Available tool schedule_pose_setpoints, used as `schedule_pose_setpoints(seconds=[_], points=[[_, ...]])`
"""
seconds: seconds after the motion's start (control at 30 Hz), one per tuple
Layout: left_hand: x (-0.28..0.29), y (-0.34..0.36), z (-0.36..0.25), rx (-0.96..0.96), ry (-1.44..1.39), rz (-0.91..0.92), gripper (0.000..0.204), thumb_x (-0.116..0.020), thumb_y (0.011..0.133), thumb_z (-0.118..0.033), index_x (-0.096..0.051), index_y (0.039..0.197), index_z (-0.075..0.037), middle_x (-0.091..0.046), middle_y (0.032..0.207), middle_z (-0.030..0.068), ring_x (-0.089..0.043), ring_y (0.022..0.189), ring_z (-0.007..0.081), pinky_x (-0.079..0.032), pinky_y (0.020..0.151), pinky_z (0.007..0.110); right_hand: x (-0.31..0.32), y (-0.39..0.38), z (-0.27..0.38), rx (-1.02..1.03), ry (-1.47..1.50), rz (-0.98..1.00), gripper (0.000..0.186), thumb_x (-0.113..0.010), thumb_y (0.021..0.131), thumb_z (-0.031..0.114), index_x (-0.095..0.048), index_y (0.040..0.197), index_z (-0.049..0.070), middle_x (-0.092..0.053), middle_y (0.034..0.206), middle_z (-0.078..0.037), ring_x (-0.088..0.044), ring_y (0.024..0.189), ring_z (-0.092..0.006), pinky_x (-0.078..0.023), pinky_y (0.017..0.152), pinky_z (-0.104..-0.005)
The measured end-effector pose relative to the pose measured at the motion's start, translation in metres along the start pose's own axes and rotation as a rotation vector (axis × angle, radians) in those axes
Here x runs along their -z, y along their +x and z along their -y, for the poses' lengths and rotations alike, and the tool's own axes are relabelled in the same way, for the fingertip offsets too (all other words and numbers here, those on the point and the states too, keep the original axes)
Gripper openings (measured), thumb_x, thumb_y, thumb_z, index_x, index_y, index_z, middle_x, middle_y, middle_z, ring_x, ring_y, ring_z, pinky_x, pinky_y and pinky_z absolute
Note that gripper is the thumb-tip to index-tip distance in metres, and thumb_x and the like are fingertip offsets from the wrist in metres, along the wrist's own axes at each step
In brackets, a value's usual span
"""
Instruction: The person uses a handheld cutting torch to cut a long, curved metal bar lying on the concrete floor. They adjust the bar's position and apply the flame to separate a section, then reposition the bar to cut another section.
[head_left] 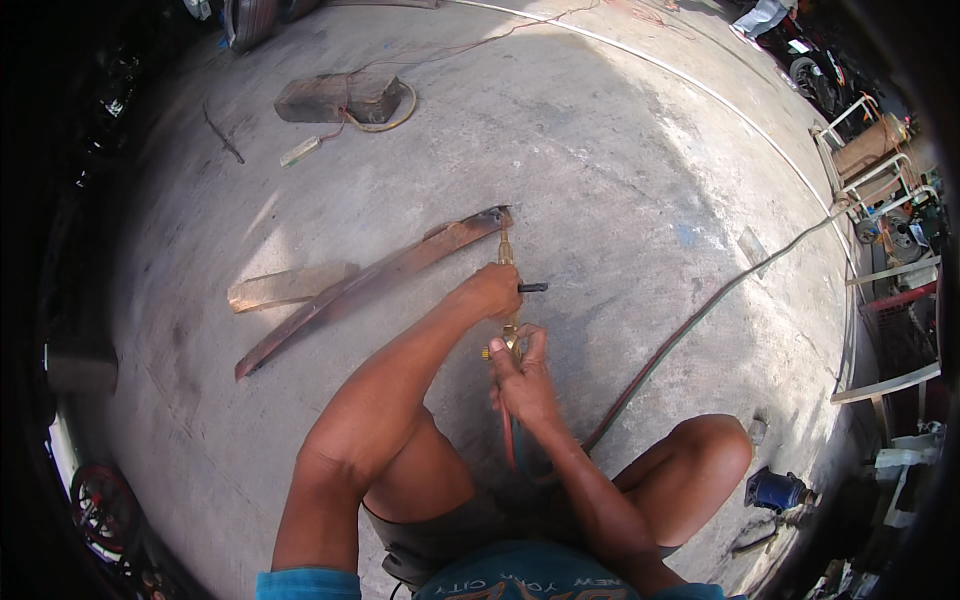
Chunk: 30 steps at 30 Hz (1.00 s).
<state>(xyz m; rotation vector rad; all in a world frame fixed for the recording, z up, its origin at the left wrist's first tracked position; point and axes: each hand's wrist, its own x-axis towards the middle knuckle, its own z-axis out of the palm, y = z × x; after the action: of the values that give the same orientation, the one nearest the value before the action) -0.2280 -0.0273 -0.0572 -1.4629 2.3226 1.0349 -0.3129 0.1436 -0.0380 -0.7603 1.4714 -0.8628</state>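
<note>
My left hand (492, 291) is wrapped round the brass body of a gas torch (506, 249). A short black rod-shaped part (533, 288) sticks out to the right beside that fist. Lower down, my right hand (524, 388) has its thumb and fingers closed about the torch's rear end, by the brass valve knobs. The torch tip points away from me and meets or nearly meets the far right end of a long, curved, rusty metal bar (370, 281); contact is hard to tell. Under the bar's middle lies a pale wooden block (283, 288).
Red and green hoses (690, 325) run from the torch across the concrete floor to a trolley (872, 160) at the right. A dark wooden block (338, 98) with wire lies farther off. Near my right knee stands a blue bottle jack (776, 490). A motorcycle (815, 80) is at far right.
</note>
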Motion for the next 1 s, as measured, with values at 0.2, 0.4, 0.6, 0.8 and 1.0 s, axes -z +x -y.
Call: schedule_pose_setpoints(seconds=[0.2, 0.4, 0.6, 0.8, 1.0], points=[[0.002, -0.003, 0.002, -0.020, -0.046, 0.031, 0.032, -0.065, 0.093, -0.024, -0.078, 0.101, 0.003, -0.076, 0.100, 0.0293, -0.075, 0.100, 0.0424, -0.059, 0.092, 0.049, 0.001, -0.001, -0.003, 0.000, -0.051, 0.016, 0.046, -0.061, 0.110, 0.036, -0.029, 0.134, 0.014, -0.059, 0.078, -0.006, -0.057, 0.051, -0.0153, -0.050, 0.044, -0.0346], [0.001, 0.006, 0.000, 0.030, -0.060, 0.069, 0.034, -0.068, 0.092, -0.028, -0.078, 0.102, 0.004, -0.076, 0.095, 0.0288, -0.076, 0.099, 0.0414, -0.060, 0.092, 0.048, 0.008, -0.004, -0.001, 0.030, -0.074, 0.038, 0.047, -0.056, 0.111, 0.044, -0.031, 0.136, 0.011, -0.059, 0.078, -0.006, -0.058, 0.054, -0.0151, -0.051, 0.048, -0.0338], [-0.002, 0.007, 0.005, -0.007, 0.030, 0.015, 0.034, -0.069, 0.092, -0.028, -0.079, 0.100, 0.004, -0.078, 0.092, 0.0257, -0.077, 0.096, 0.0398, -0.060, 0.092, 0.047, 0.004, -0.002, -0.003, 0.034, -0.051, 0.037, 0.049, -0.054, 0.112, 0.046, -0.034, 0.140, 0.010, -0.058, 0.079, -0.005, -0.058, 0.055, -0.0146, -0.051, 0.048, -0.0326], [0.001, 0.002, 0.004, 0.023, -0.017, 0.033, 0.034, -0.069, 0.093, -0.028, -0.079, 0.101, 0.004, -0.078, 0.091, 0.0245, -0.078, 0.095, 0.0373, -0.061, 0.092, 0.046, 0.001, -0.002, -0.003, 0.029, -0.029, 0.033, 0.050, -0.056, 0.111, 0.046, -0.033, 0.141, 0.012, -0.057, 0.079, -0.004, -0.058, 0.055, -0.0141, -0.049, 0.046, -0.0323], [0.007, -0.006, -0.007, 0.040, -0.089, 0.027, 0.033, -0.070, 0.093, -0.026, -0.078, 0.102, 0.005, -0.078, 0.091, 0.0248, -0.078, 0.095, 0.0371, -0.062, 0.090, 0.045, 0.005, 0.000, -0.006, -0.013, -0.046, 0.028, 0.052, -0.060, 0.109, 0.045, -0.031, 0.139, 0.015, -0.057, 0.077, -0.004, -0.057, 0.054, -0.0140, -0.049, 0.045, -0.0327]])
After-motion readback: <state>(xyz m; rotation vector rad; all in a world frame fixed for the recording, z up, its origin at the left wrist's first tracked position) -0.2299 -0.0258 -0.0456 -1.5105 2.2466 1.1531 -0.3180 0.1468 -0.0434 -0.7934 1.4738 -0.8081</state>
